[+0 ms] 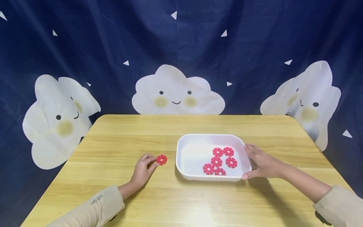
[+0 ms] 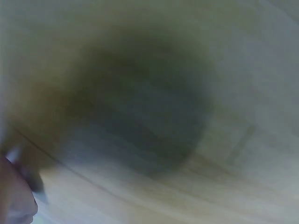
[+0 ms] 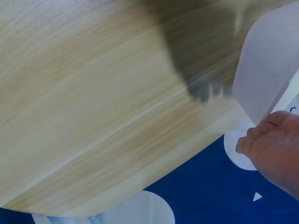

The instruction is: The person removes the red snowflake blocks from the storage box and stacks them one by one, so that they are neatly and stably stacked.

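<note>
Curtain (image 1: 175, 37): big dark blue thing across the far side, dotted with little white triangles (image 1: 224, 33), plus white clouds (image 1: 175, 83) with smiley faces at left, middle and right
Bench (image 1: 158, 201): pale wood-grain top, rounded far corners, kinda shiny patch on the near side
White tray (image 1: 193, 157): wide one with rounded corners, a bit right of the middle of the bench
Right hand (image 1: 259, 162): coming in from the right in a beige sleeve (image 1: 341, 205), its grip holds the tray's right end, thumb at the near right corner, fingers further up the right wall
Left hand (image 1: 143, 170): also beige-sleeved, coming from the near left, its grip pinches one red disc; left wrist cam is too blurry to add much
Red discs (image 1: 214, 161): six in the tray, flower-shaped with slotted edges, bunched toward its right half
Pinched red disc (image 1: 164, 160): same notched shape, left of the tray and apart from it, fingertips on its left edge, can't tell if it touches the bench
</note>
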`<control>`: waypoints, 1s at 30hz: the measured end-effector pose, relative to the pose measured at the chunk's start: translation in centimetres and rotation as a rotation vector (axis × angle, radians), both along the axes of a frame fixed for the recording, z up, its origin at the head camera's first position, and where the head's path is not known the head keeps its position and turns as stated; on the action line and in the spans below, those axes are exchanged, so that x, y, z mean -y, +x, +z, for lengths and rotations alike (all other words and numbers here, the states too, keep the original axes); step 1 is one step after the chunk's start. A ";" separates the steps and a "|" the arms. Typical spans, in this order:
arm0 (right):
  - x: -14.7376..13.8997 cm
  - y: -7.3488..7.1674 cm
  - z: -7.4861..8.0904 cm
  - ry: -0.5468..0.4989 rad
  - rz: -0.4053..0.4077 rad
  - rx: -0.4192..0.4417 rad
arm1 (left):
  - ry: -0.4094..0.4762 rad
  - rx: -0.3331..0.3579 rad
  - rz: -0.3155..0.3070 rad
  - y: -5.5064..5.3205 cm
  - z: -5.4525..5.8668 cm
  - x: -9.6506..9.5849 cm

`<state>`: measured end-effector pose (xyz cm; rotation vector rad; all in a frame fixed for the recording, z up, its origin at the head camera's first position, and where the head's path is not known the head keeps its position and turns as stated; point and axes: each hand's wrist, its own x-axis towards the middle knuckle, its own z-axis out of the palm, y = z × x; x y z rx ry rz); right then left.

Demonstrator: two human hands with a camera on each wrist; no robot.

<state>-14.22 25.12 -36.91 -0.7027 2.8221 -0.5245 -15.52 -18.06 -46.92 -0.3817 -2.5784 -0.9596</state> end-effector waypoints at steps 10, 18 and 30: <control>-0.1 0.0 -0.1 -0.024 0.017 0.000 | 0.043 0.084 -0.003 0.0 0.9 0.0; -0.1 0.1 -0.2 -0.037 0.014 0.000 | 0.105 0.009 -0.022 -1.0 2.8 -1.1; -0.1 0.1 -0.1 -0.032 0.013 -0.002 | 0.156 -0.107 -0.116 -2.1 6.1 -4.0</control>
